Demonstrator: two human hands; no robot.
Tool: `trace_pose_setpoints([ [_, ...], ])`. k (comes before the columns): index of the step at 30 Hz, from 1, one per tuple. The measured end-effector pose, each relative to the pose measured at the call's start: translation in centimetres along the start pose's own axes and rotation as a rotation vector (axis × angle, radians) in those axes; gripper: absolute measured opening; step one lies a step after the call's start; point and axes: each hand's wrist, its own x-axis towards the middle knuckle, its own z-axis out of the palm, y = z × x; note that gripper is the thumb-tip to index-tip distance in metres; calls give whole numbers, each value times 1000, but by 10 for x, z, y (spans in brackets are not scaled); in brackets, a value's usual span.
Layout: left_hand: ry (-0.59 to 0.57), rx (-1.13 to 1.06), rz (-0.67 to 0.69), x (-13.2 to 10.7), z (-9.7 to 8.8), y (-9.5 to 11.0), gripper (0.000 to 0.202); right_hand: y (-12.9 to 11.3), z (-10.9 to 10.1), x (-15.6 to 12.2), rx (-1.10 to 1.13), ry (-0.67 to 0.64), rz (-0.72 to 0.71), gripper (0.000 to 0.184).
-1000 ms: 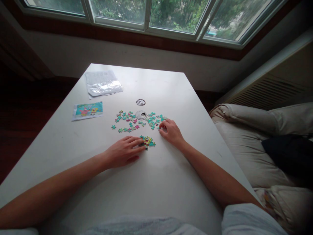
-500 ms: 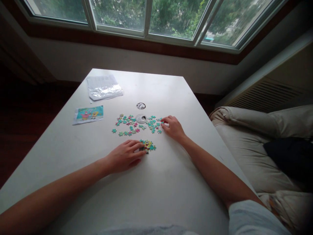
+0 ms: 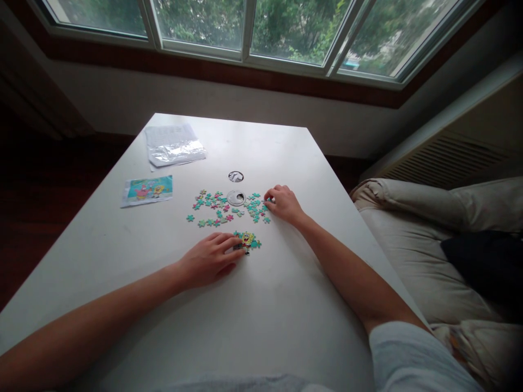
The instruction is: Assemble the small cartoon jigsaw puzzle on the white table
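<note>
My left hand [image 3: 211, 257] lies on the white table with its fingers stretched out. Its fingertips rest on the left side of a joined puzzle section [image 3: 248, 239] that shows a yellow cartoon figure, partly covering it. Beyond that section, loose jigsaw pieces [image 3: 210, 222] in teal, green and pink are spread in a loose ring. At the right end of this spread is my right hand [image 3: 285, 203], thumb and forefinger bent together on a small teal puzzle piece [image 3: 269, 200], mostly hidden by the fingers.
A round metal table fitting [image 3: 232, 201] sits among the pieces, with a round hole [image 3: 236, 176] behind it. At left lie a printed picture [image 3: 150, 189] and a clear plastic bag with paper [image 3: 174, 146]. A beige sofa [image 3: 400, 245] stands along the right.
My right hand has shifted slightly away from me and to the left, its fingertips drawing in over the pieces. My left hand has stayed on the joined section.
</note>
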Motion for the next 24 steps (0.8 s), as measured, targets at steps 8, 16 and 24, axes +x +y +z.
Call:
trace_pose_setpoints([
  [8,-4,2,0,-1,-1,0,38,-3,-3,3,57,-7,4,8],
  [16,-16,-4,-2,0,-2,0,37,-21,-5,-12,705,-31,8,32],
  [24,-12,2,3,-1,-2,0,38,-53,-2,-18,1309,-76,266,35],
])
